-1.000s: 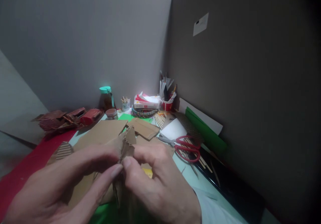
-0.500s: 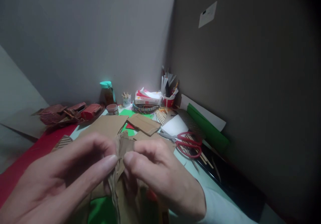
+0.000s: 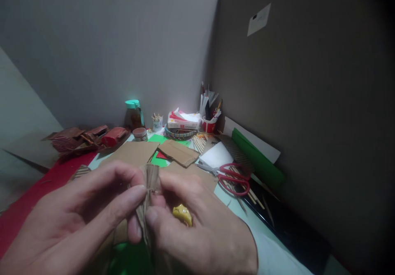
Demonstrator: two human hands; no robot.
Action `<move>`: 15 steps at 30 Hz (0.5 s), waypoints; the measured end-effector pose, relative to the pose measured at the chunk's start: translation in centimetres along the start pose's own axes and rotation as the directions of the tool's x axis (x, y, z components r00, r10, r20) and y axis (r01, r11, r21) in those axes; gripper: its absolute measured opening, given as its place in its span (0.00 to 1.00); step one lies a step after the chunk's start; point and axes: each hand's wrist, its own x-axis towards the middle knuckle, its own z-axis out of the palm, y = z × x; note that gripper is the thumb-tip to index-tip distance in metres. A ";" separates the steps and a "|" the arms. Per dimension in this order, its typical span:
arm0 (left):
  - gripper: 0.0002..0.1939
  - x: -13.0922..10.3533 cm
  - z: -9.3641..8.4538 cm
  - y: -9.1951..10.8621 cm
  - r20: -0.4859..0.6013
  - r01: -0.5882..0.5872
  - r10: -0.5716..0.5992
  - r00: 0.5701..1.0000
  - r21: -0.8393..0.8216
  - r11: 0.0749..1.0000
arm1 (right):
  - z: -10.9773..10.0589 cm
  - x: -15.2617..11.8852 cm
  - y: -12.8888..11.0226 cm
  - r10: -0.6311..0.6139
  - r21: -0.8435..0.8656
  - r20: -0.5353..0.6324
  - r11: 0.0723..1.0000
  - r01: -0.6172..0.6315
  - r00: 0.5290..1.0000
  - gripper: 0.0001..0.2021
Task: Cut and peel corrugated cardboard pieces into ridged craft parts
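Observation:
A folded piece of brown cardboard point(image 3: 152, 177) stands upright between my two hands at the lower middle. My left hand point(image 3: 92, 213) pinches its left side between thumb and fingers. On the right side, my right hand point(image 3: 197, 221) grips the same piece, thumb pressed low on it. A small yellow object point(image 3: 182, 214) shows between the thumb and forefinger of my right hand; whether it is held or lies behind is hard to tell. The lower part of the cardboard is blurred and partly hidden by the hands. Something green point(image 3: 131, 258) lies below them.
Flat cardboard pieces point(image 3: 179, 152) lie beyond my hands. Red-handled scissors point(image 3: 234, 179) rest on wooden sticks point(image 3: 253, 197) to the right. Behind are a tissue pack point(image 3: 184, 120), a red cup point(image 3: 209, 124) and a teal-lidded bottle point(image 3: 133, 116). Red cardboard shapes point(image 3: 69, 139) sit at left.
The held cardboard has turned and looks narrower at its top. My right thumb has moved down along it. The yellow object has come into view. The view has shifted slightly.

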 end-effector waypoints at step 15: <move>0.07 0.1 -1.0 0.4 0.218 0.077 -0.042 0.975 -0.156 0.985 | -0.4 0.2 0.3 -0.076 -0.047 0.033 0.996 0.078 0.997 0.13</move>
